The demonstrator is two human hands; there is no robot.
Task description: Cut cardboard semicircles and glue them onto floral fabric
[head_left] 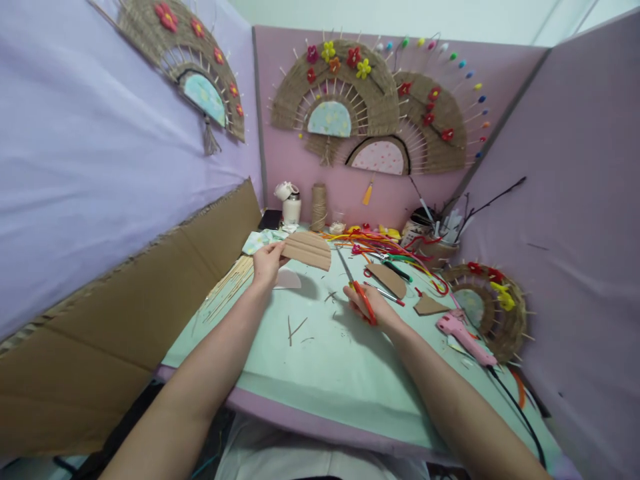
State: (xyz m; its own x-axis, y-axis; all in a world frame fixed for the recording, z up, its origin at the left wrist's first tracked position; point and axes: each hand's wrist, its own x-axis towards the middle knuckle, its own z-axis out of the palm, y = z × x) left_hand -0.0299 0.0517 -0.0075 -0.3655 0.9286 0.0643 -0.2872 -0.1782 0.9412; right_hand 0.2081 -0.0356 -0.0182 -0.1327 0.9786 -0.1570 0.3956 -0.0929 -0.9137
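Observation:
My left hand (268, 264) pinches the left corner of a half-round piece of corrugated cardboard (307, 251), held up off the table. In my right hand (371, 305) is a pair of scissors (364, 303) with red-orange handles. Their blades point up and away, close to the cardboard's right edge but apart from it. Beneath the cardboard lies a small white half-round piece (288, 279). Thin cardboard scraps (297, 328) are scattered on the table between my hands. Another half-round cardboard piece (388, 280) rests to the right, with a pen (385, 294) beside it.
On the right lie a pink hot glue gun (466, 339) and a woven fan (500, 307). Colourful pipe cleaners (400, 243), a twine spool (319, 207) and a white bottle (291, 208) stand or lie at the back. Thin sticks (231, 283) and a tall cardboard panel (150, 287) are left.

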